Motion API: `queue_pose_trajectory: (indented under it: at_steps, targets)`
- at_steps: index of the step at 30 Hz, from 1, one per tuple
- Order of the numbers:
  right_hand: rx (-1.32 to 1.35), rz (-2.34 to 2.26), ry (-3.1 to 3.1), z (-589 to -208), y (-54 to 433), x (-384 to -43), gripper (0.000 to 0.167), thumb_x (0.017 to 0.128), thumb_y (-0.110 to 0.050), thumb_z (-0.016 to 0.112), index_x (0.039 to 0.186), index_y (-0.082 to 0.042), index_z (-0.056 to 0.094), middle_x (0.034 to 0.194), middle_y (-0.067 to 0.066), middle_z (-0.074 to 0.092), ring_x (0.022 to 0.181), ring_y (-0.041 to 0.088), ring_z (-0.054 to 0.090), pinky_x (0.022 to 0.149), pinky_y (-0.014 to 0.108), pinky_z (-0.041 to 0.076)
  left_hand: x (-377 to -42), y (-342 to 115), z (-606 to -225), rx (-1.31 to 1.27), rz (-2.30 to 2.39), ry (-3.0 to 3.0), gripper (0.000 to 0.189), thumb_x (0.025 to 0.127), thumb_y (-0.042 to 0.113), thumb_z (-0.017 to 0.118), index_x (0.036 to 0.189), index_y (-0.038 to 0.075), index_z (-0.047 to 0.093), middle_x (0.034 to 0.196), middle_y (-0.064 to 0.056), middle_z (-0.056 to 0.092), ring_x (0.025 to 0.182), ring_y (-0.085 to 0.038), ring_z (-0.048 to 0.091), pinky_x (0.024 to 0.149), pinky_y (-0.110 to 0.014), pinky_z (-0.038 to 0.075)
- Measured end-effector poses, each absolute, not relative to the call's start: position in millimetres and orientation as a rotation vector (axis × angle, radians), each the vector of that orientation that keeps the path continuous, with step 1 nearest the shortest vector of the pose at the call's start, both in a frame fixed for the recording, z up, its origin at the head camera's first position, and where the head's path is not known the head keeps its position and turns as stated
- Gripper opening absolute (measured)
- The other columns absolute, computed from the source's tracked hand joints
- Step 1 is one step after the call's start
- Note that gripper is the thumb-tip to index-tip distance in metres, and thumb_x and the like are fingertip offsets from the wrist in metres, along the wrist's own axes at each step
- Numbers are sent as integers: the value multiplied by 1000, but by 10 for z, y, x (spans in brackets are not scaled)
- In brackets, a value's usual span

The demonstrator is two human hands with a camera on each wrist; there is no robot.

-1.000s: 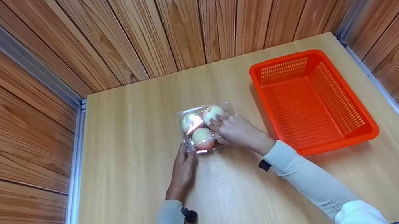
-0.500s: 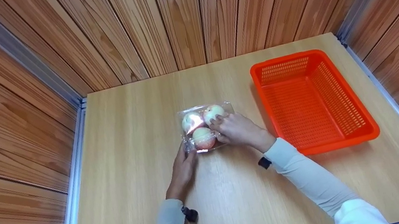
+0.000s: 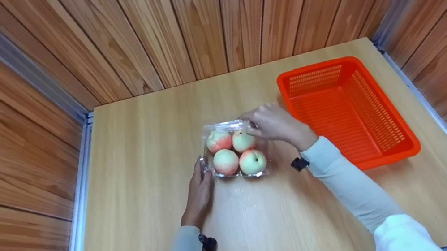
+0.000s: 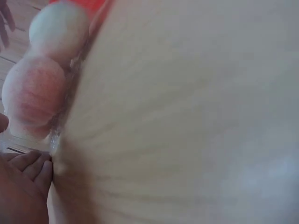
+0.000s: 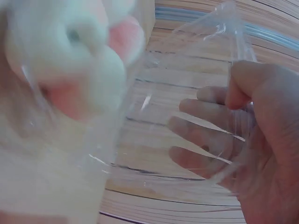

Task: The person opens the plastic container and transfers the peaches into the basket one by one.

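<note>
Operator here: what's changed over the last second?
The right hand moved away and rightward, off the near-right peach it had hidden, and now pinches the raised clear lid. The left hand stays at the left edge of the tray; the red basket hasn't moved.

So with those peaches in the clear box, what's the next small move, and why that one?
I'd probably have the right hand fold the clear lid farther away from the peaches: it pinches the raised lid by its edge, the left hand holds the box at its left side, and all four peaches sit inside.
</note>
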State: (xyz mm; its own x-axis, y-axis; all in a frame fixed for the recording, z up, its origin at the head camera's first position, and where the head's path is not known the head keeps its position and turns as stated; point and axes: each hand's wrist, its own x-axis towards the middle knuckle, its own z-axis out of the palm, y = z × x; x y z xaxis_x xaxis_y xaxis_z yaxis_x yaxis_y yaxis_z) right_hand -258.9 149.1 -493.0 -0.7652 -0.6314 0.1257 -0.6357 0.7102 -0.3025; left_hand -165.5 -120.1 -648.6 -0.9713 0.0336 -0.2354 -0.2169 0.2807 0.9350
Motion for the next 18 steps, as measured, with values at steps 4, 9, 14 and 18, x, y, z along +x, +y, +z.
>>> queue_pose_trajectory:
  at_steps: [4,9,14,18]
  targets:
    - [1088,539,-2904,-4877,1518,-2636,33,101,-20,72,132,-8,74,114,13,80,78,26,70,72,37,59,-1670,-1180,-6472,-193,1745,2308,64,113,37,40,172,25,18,179,-3,19,167,-28,13,134,-59,12]
    - [1061,598,-2933,-4863,1492,-2664,36,101,-24,75,134,-10,73,119,12,80,88,27,75,84,41,64,-1668,-1176,-6455,-186,1770,2289,65,113,37,40,172,23,16,179,-3,17,167,-28,11,134,-56,11]
    - [1038,643,-2965,-4860,1466,-2700,37,101,-22,74,136,-10,71,123,14,78,93,29,75,88,43,65,-1657,-1156,-6434,-201,1775,2290,66,113,37,40,172,21,15,180,-3,17,167,-27,11,135,-56,11]
    - [1026,644,-2973,-4855,1446,-2736,39,102,-23,73,138,-9,70,125,14,77,99,31,75,92,45,64,-1643,-1145,-6423,-203,1775,2283,67,113,38,41,172,22,15,180,-3,17,167,-28,11,134,-57,11]
